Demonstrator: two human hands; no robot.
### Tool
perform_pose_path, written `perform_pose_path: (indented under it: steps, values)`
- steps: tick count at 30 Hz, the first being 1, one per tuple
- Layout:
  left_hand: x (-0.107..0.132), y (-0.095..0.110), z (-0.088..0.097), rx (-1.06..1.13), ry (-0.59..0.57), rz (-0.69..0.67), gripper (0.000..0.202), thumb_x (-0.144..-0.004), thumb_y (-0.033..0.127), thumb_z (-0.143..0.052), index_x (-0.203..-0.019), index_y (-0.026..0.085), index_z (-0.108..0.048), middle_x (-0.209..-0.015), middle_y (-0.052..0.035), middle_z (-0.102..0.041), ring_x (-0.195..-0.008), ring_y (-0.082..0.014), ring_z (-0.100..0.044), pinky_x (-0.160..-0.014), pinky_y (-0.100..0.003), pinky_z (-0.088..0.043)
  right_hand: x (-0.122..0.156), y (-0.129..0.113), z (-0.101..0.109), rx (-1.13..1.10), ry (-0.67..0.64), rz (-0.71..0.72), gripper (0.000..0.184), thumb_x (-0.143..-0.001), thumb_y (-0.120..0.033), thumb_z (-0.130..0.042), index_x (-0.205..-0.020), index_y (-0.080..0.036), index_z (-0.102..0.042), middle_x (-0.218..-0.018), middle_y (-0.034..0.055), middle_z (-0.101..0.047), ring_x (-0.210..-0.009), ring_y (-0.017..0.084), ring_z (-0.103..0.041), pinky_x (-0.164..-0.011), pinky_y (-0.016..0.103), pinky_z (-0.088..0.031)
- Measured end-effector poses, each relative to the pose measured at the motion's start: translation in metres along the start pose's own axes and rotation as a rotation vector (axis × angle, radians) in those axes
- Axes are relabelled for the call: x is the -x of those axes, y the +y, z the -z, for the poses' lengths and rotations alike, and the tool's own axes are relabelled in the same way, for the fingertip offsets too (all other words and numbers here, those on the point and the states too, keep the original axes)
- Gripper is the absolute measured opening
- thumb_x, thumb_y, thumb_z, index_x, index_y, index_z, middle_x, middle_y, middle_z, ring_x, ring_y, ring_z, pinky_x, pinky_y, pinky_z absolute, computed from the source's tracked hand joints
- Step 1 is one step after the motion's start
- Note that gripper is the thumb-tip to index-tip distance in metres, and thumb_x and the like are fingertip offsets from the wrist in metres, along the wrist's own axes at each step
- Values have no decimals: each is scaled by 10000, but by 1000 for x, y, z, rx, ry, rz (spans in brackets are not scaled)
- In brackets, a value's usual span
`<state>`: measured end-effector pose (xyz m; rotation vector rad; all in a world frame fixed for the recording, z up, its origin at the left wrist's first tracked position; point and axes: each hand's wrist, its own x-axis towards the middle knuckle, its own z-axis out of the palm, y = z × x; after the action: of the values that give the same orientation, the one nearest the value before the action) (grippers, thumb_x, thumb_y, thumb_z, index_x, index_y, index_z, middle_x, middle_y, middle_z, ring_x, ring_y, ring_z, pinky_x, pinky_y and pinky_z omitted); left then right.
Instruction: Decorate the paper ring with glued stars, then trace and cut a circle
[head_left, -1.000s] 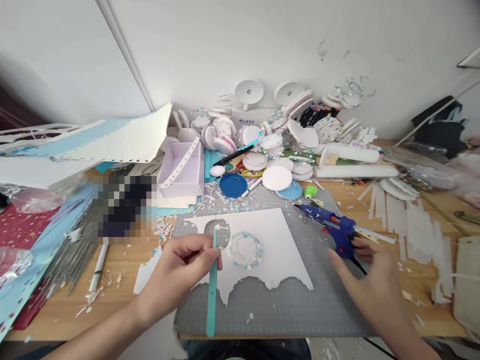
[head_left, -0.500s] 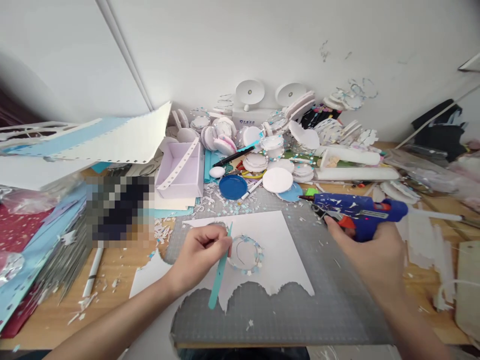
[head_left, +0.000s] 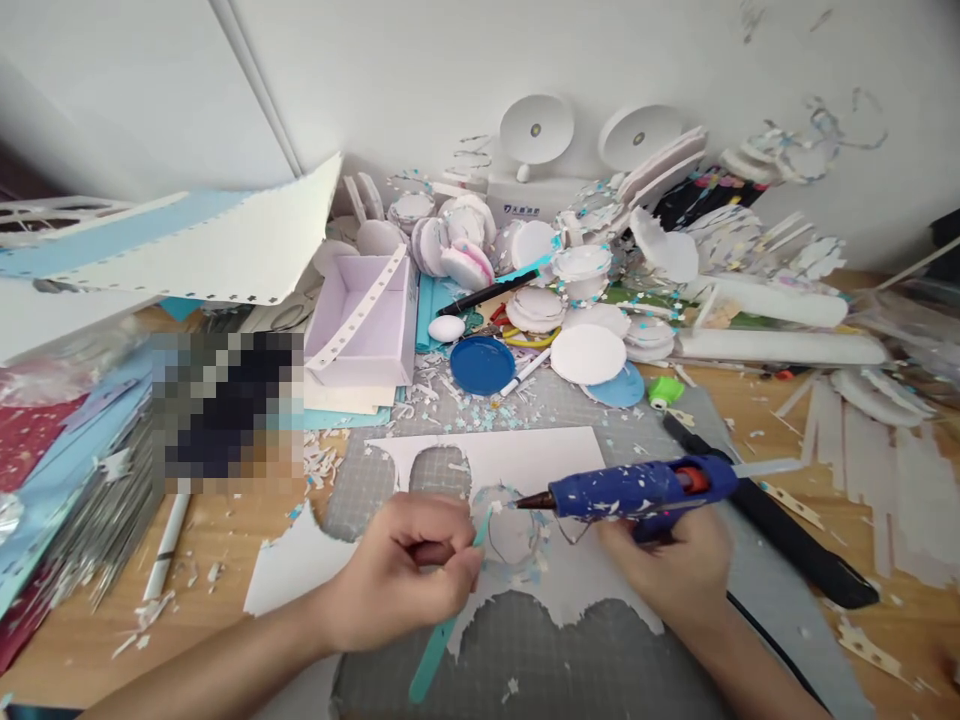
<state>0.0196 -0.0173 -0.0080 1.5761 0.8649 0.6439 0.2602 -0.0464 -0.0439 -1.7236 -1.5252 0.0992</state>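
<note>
My left hand [head_left: 409, 560] is closed around slim teal tweezers [head_left: 435, 655], their pointed tip up and rounded end toward me. A tiny white piece [head_left: 496, 508] shows at the tip. In my right hand [head_left: 675, 560] is a blue hot glue gun [head_left: 637, 490], speckled with white scraps. Its dark nozzle points left, close to the tweezers' tip; whether they touch I cannot tell. Beneath them a thin wire ring [head_left: 538, 545] with small blue and white pieces lies on a white sheet [head_left: 540, 450] with round cut-outs. My left fingers partly hide the sheet.
Behind the sheet are a blue lid [head_left: 482, 366], a lilac box [head_left: 360, 320] and stacked white discs [head_left: 589, 352]. A black bar-shaped object [head_left: 795, 540] lies right of my right hand. Paper scraps litter the grey cutting mat [head_left: 525, 660]. Wires [head_left: 82, 510] lie left.
My right hand has brought the glue gun left, from the mat's right side to the tweezers' tip. My left hand still grips the tweezers. The camera view has shifted, and the black bar-shaped object now shows clearly.
</note>
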Motion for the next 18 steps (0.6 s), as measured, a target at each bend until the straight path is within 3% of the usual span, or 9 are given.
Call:
perform_pose_path:
  steps: [9, 18]
  values:
    - [2, -1, -1, -10, -28, 16, 325, -761, 157, -499, -485, 187, -331, -508, 53, -273, -493, -86, -264, -480, -258, -202, -2, 2, 3, 6, -97, 113, 52, -678, -241, -602, -655, -198, -622, -404, -44, -540, -348, 145, -521, -367, 235, -432]
    - [0, 0, -1, -20, -24, 9, 340, -758, 156, -498, -496, 193, -284, -515, 58, -233, -500, -88, -245, -485, -260, -194, -4, 0, 3, 5, -56, 185, 63, -680, -248, -619, -695, -187, -622, -407, -47, -529, -344, 137, -510, -363, 230, -418]
